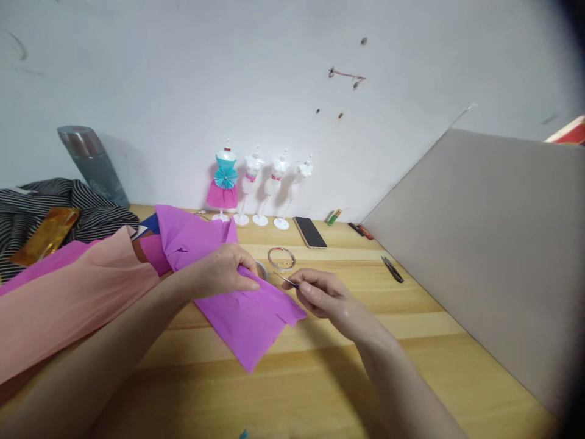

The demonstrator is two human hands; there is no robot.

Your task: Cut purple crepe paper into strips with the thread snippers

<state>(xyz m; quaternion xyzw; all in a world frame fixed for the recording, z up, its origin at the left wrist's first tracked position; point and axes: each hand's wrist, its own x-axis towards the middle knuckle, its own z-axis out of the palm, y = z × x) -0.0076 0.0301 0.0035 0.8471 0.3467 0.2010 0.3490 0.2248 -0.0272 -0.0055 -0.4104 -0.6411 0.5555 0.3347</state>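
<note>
A purple crepe paper sheet point(247, 314) lies across the wooden table point(320, 366), its near edge cut into strips. My left hand point(223, 271) presses down on the sheet, fingers closed on its top edge. My right hand point(320, 296) sits just right of the sheet and pinches a thin metal tool point(287, 280), perhaps small scissors or tweezers, whose tip points at the paper edge. A clear tape ring point(281, 258) lies just beyond the hands.
Pink paper sheets point(68, 292) lie at the left beside striped cloth point(46, 213) and a grey flask point(94, 161). Several small mannequins point(265, 186), one in a dress, stand at the wall. A phone point(309, 232), black snips point(392, 269) and a grey board point(493, 244) are at the right.
</note>
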